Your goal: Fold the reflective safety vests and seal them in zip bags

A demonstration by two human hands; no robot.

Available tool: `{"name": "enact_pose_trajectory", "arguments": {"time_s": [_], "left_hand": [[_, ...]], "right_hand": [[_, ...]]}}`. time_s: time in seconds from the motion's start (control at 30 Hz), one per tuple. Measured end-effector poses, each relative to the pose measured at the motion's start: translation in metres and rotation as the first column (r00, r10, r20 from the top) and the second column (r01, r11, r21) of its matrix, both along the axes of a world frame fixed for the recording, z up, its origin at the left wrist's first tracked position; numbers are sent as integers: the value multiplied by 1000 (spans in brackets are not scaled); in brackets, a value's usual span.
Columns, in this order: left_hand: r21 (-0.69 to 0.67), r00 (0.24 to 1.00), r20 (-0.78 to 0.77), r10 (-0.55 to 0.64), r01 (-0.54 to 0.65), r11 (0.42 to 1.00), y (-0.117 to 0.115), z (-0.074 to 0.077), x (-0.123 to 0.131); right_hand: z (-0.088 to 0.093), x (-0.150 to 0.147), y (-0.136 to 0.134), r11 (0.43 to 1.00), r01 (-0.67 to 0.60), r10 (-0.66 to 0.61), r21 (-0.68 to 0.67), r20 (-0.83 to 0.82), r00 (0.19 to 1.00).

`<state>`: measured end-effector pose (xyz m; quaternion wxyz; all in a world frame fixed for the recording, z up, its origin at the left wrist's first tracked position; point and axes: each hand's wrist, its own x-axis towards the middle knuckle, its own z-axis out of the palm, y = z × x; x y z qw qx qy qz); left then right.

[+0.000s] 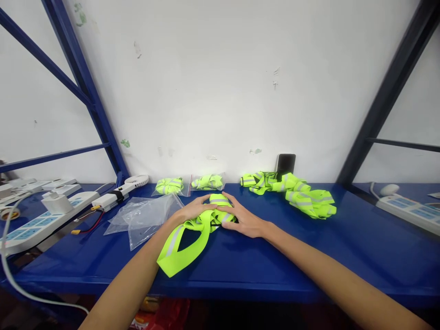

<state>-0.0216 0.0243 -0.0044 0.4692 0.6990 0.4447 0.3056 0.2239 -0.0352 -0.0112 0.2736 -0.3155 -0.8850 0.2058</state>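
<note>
A neon-yellow reflective strap (187,259) with silver stripes lies bunched on the blue shelf, and one wide loop of it trails toward the front edge. My left hand (195,208) curls over the bundle's left and far side. From the right, my right hand (245,217) wraps the same bundle, its fingers meeting the left hand's near the top. The hands partly cover the folds between them. Just left of my left forearm are several flat clear plastic bags (144,217). Behind my hands sit two bagged yellow bundles, one on the left (169,185) and one nearer the middle (208,182).
More loose reflective straps (305,197) lie to the right at the back, by a black phone-like object (286,163) leaning on the wall. Power strips (44,222), a white handheld fan (137,180) and cables crowd the left side. Another power strip (412,211) is far right.
</note>
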Motion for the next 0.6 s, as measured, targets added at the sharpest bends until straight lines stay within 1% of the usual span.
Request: {"name": "enact_pose_trajectory", "arguments": {"time_s": [0.07,0.13,0.2,0.23,0.3,0.37,0.43,0.47,0.5,0.53,0.57,0.6], "left_hand": [[3,999,20,39,-39,999,-1,-1,0],[32,996,77,52,-55,998,-3,-2,1],[99,987,152,44,-59,993,-4,-3,5],[147,982,183,47,-74,986,-5,-3,8],[242,962,261,75,-140,960,-8,-4,16],[288,926,360,111,-224,931,-10,-5,26],[281,886,445,131,-277,919,-11,-5,33],[279,871,474,128,-286,916,-12,-6,36],[290,865,488,118,-288,913,-13,-6,37],[312,865,490,107,-289,905,-14,-5,38],[337,869,484,99,-290,896,-15,-5,38],[355,873,478,101,-296,887,-15,-5,37]], "right_hand": [[-2,-7,5,997,73,-77,-35,-116,990],[-3,-12,16,988,123,-143,-97,-244,959],[-2,-13,31,963,121,-201,-241,-339,919],[-1,-13,38,935,119,-245,-334,-364,899],[4,-13,50,857,103,-327,-506,-378,866],[8,-16,55,794,11,-341,-607,-430,836],[10,-24,53,754,-154,-318,-638,-560,765],[11,-29,50,739,-230,-316,-633,-627,712],[10,-35,47,731,-278,-332,-624,-680,653],[10,-40,44,732,-294,-356,-615,-713,605],[9,-44,41,747,-275,-381,-606,-728,570],[9,-47,39,777,-232,-388,-585,-736,555]]}}
